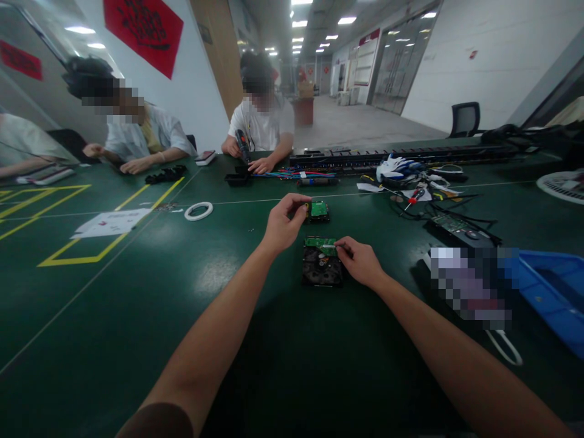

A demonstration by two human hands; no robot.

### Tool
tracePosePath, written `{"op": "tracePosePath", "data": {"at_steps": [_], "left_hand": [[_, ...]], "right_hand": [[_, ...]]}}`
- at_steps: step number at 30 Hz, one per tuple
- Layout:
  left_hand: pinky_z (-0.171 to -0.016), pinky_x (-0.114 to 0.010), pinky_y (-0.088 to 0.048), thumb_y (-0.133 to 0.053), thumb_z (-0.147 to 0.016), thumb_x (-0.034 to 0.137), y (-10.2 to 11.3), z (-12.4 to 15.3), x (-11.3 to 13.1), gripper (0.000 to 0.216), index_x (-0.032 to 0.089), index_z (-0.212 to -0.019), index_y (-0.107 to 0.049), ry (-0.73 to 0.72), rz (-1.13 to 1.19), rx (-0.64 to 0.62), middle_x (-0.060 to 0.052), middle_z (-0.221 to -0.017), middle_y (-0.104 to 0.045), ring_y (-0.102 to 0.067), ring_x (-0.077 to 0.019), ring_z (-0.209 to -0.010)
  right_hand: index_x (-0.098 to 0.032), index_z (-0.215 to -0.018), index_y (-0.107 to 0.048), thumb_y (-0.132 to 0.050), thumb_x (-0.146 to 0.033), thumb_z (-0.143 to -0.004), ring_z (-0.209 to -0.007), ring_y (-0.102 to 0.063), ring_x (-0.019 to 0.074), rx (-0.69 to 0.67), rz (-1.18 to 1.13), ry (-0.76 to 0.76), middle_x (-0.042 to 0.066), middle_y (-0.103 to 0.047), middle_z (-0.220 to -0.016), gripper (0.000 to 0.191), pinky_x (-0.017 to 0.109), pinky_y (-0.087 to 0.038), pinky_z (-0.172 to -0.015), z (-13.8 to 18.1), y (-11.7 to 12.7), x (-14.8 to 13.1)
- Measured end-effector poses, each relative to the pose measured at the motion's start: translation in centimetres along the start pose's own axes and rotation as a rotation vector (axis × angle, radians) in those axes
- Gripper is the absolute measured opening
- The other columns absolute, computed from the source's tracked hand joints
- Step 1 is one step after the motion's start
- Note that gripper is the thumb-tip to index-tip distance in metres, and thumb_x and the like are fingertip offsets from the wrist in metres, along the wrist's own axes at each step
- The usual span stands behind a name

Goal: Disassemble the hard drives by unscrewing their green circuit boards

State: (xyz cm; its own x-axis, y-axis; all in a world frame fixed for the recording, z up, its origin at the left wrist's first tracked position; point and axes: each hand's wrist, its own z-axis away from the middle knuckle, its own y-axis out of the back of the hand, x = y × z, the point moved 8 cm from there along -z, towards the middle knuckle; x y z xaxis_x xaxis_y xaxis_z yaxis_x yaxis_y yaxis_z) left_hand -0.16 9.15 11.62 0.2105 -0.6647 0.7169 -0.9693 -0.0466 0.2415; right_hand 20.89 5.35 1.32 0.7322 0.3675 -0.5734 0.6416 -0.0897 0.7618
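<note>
A black hard drive (pixel 320 267) with a green circuit board at its far end lies on the green table (pixel 137 292) in front of me. My right hand (pixel 359 261) rests at its right edge, fingers closed in a pinch on the circuit board's corner. My left hand (pixel 283 224) hovers just beyond the drive, fingers pinched together on something too small to make out. A second drive with a green board (pixel 318 211) sits right beside that hand's fingertips.
A blue tray (pixel 554 292) and a blurred object sit at right. Tools, cables, gloves (pixel 399 167) and a red screwdriver (pixel 414 198) lie at back right. A white tape ring (pixel 198 211) and paper (pixel 112 222) lie at left. Two people sit across the table.
</note>
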Motion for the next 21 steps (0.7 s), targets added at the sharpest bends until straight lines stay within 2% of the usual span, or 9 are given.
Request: {"op": "tracePosePath", "data": {"at_steps": [7, 14, 18, 21], "left_hand": [[-0.098, -0.036, -0.052, -0.053, -0.097, 0.019, -0.13, 0.12, 0.19, 0.032, 0.025, -0.126, -0.065, -0.019, -0.022, -0.023, -0.006, -0.123, -0.070, -0.065, -0.0186, -0.112], [-0.082, -0.031, -0.056, -0.065, -0.093, 0.027, -0.41, 0.35, -0.23, 0.026, 0.022, -0.119, -0.066, 0.011, 0.040, -0.019, -0.006, -0.109, -0.071, -0.069, -0.0174, -0.096], [-0.080, -0.030, -0.056, -0.065, -0.093, 0.025, -0.14, 0.30, -0.11, 0.021, 0.022, -0.113, -0.067, -0.019, 0.040, 0.011, -0.008, -0.114, -0.067, -0.068, -0.0169, -0.098], [-0.080, -0.030, -0.055, -0.063, -0.093, 0.022, 0.02, 0.15, 0.02, 0.020, 0.021, -0.113, -0.067, -0.029, 0.002, 0.002, -0.007, -0.110, -0.068, -0.067, -0.0157, -0.094]], "right_hand": [[-0.023, -0.107, -0.066, -0.051, -0.035, -0.098, -0.065, -0.060, 0.0171, 0.002, 0.013, 0.009, 0.002, -0.069, -0.078, 0.022, 0.028, -0.039, -0.060, -0.11, 0.03, -0.05], [-0.022, -0.106, -0.066, -0.051, -0.034, -0.098, -0.065, -0.059, 0.0168, 0.007, 0.008, 0.024, 0.001, -0.068, -0.078, 0.021, 0.028, -0.038, -0.061, -0.16, -0.05, -0.16], [-0.023, -0.105, -0.066, -0.051, -0.034, -0.098, -0.065, -0.059, 0.0166, 0.007, 0.000, 0.014, 0.001, -0.068, -0.078, 0.020, 0.027, -0.038, -0.060, -0.13, -0.04, -0.12], [-0.023, -0.105, -0.066, -0.051, -0.034, -0.098, -0.066, -0.060, 0.0166, 0.014, -0.008, 0.013, 0.001, -0.069, -0.079, 0.020, 0.028, -0.038, -0.061, -0.11, 0.07, -0.12]]}}
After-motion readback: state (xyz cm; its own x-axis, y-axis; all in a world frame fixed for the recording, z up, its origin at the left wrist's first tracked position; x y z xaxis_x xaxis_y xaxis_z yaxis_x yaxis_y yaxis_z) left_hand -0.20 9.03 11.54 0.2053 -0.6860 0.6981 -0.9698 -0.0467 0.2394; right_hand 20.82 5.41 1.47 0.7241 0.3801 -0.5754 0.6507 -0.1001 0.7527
